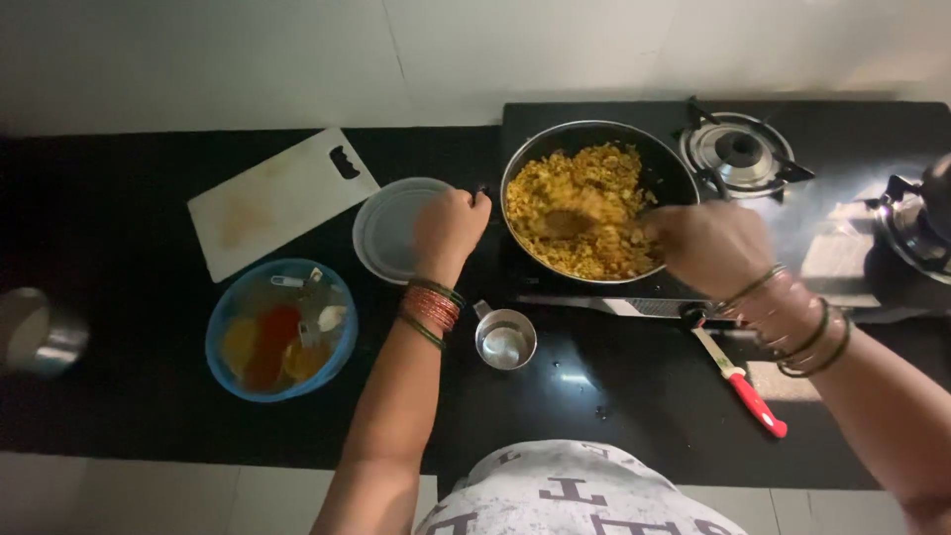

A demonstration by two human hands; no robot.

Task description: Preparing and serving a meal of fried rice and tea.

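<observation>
The round dark pan (674,168) is gripped at its handle by the closed left hand (448,226). A spoon (570,223) buried in crumbly yellow rice (584,198) is clasped by the right hand (708,246).

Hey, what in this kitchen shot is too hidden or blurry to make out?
Head view only:
- Pan handle: hidden under the left hand.
- Stirring tool: its grip is covered by the right hand; its end is blurred in the food.
- Pot at right: cut off by the frame edge.
- Spice box contents: blurred colours only.

Yellow food (584,208) in a black pan (674,168); white board (277,198) on black counter (129,218); blue spice box (280,329) holds red, yellow, orange; red-handled knife (748,391); red and green bangles (431,307)
</observation>
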